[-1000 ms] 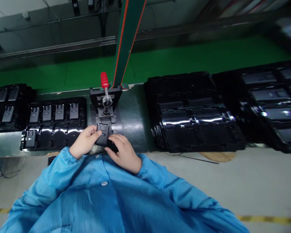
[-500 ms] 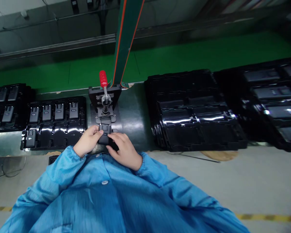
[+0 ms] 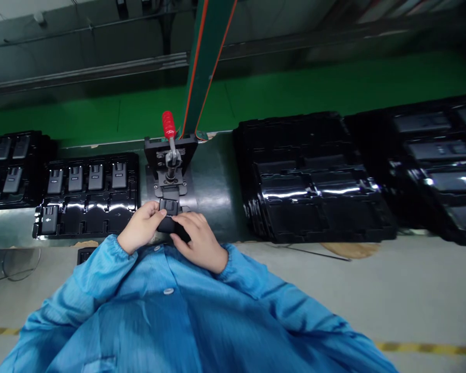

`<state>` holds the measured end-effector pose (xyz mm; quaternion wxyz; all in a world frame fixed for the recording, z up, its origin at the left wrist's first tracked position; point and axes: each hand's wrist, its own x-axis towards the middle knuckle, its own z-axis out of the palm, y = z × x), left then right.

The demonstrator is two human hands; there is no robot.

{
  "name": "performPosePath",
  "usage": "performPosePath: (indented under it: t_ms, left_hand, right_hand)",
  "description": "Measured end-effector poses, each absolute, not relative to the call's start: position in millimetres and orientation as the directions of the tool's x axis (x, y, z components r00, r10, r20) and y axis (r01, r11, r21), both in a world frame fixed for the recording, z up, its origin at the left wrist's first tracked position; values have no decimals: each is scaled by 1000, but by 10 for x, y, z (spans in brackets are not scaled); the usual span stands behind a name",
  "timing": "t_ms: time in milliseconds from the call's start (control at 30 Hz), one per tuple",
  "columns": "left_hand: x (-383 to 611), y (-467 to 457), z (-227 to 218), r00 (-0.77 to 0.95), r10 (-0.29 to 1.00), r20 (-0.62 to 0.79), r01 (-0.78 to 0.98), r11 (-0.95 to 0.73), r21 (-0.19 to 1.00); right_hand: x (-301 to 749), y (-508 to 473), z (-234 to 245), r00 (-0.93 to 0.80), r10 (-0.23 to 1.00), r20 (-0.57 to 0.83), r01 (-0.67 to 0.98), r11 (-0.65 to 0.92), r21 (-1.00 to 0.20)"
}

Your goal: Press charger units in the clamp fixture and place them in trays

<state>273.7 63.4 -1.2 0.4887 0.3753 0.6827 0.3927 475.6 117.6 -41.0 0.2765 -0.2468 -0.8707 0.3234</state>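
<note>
A small dark grey rectangular case point(image 3: 168, 208) with light lettering on its face is held near the table's front edge. My left hand point(image 3: 142, 226) grips its left side, thumb lying across the front. On the other side, my right hand point(image 3: 199, 239) has its fingertips at the right edge, its thumb lower down near the bottom corner. Just beyond the case stands a black clamp fixture point(image 3: 171, 178) with a raised red handle point(image 3: 168, 125). To the left, a black tray point(image 3: 133, 199) holds several similar grey cases point(image 3: 96, 177).
Another black tray point(image 3: 29, 199) with grey cases is at the far left. Stacked glossy black trays point(image 3: 287, 132) stand on the right, and more trays with dark pieces point(image 3: 438, 150) lie beyond. A green post point(image 3: 205, 67) rises behind the fixture.
The view has shifted very slightly. Both hands stay on the case in nearly the same place, and its face looks tilted a little differently.
</note>
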Motion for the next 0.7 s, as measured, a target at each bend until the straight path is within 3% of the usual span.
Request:
performPosePath:
  t_ms: [700]
  left_hand:
    - [2717, 567, -112, -204, 907, -368, 54, 386, 921]
  right_hand:
    - [4720, 1167, -387, -731, 618, 289, 275, 655, -704]
